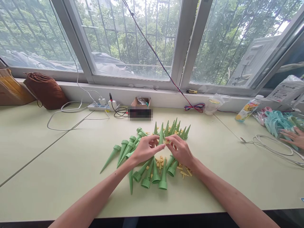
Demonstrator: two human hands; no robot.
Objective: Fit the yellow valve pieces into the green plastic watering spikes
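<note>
One green spike (161, 134), point up, clamped between thumb and fingers of the left hand (147, 147), above the table's (71, 177) middle. One small yellow fitting (167, 142), pinched in the fingertips of the right hand (180, 148), just beside the spike. Several capped green cones (122, 150), lying left of the hands; more, open-ended, toward the front edge. Assorted yellow pieces (160, 161), loose among them. Numerous upright cones (176, 126), beyond the hands. Single bottle (249, 108), tilted, near the far right corner. Another person's hand (294, 136), right edge, touching teal items (276, 122).
</note>
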